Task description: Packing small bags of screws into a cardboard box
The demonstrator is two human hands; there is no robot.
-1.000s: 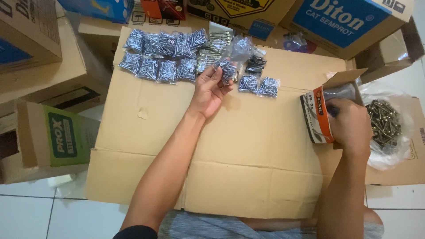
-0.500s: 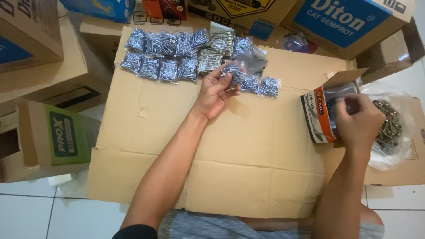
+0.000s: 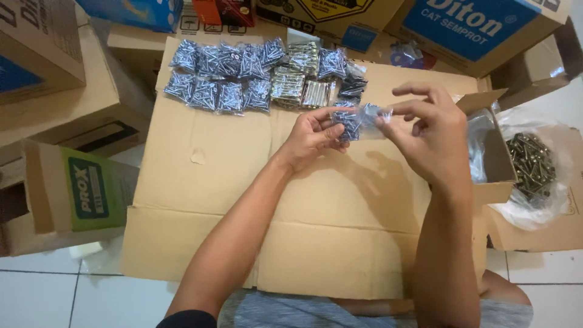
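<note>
Two hands meet over a flattened cardboard sheet [image 3: 200,200], pinching one small clear bag of screws [image 3: 351,121] between them. Left hand [image 3: 313,136] grips its screw-filled end with thumb and curled fingers; right hand [image 3: 431,130] nips the empty end, apparently between thumb and forefinger, other fingers spread. Rows of filled bags [image 3: 243,76] lie at eleven o'clock; loose screws [image 3: 531,164] sit at three o'clock.

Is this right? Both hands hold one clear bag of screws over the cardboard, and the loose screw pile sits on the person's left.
Not quite. In the head view the loose screw pile sits on the person's right, not left. Both the left hand and right hand do hold the bag over the cardboard.
</note>
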